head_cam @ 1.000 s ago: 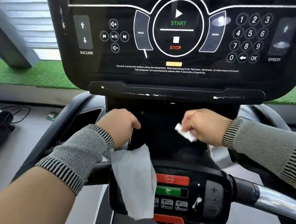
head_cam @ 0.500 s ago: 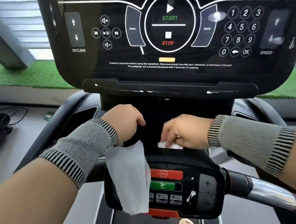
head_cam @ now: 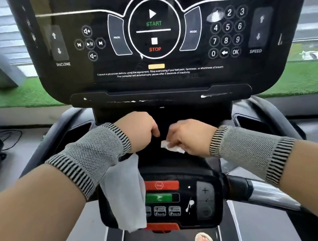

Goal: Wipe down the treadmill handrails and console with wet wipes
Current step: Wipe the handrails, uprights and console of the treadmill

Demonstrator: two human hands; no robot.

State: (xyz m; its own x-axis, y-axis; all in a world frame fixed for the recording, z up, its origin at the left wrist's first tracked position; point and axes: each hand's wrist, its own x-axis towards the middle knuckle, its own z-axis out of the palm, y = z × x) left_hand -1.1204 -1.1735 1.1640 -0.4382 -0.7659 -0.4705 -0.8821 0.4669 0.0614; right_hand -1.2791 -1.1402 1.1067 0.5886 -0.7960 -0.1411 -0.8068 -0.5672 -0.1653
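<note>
Item: wet wipe, opened [head_cam: 126, 193]. A thin, limp white sheet that hangs from the left hand [head_cam: 138, 130] and drapes over the left edge of the lower control pod [head_cam: 186, 199]. The left hand's fingers are curled down and pinch the sheet's top edge; the exact pinch is hidden beneath the hand. Likely light, soft and damp, clinging to itself when bunched. Best taken by a corner or folded into a pad under flat fingers for wiping.

Item: wet wipe, wadded [head_cam: 170, 147]. A small crumpled white piece, pinched in the right hand [head_cam: 191, 136] between curled fingers and thumb, just above the dark recess at the pod's upper edge, below the console [head_cam: 153, 40]. Whether it touches the surface cannot be told.

Item: console. A glossy black panel with printed keys, and white scuffs along its lower ledge [head_cam: 161, 97]. Probably smooth and hard; light pressure seems wise over the START and STOP zone.

Item: handrail [head_cam: 264, 191]. A chrome tube at the pod's right side. Likely slick when wet.
</note>
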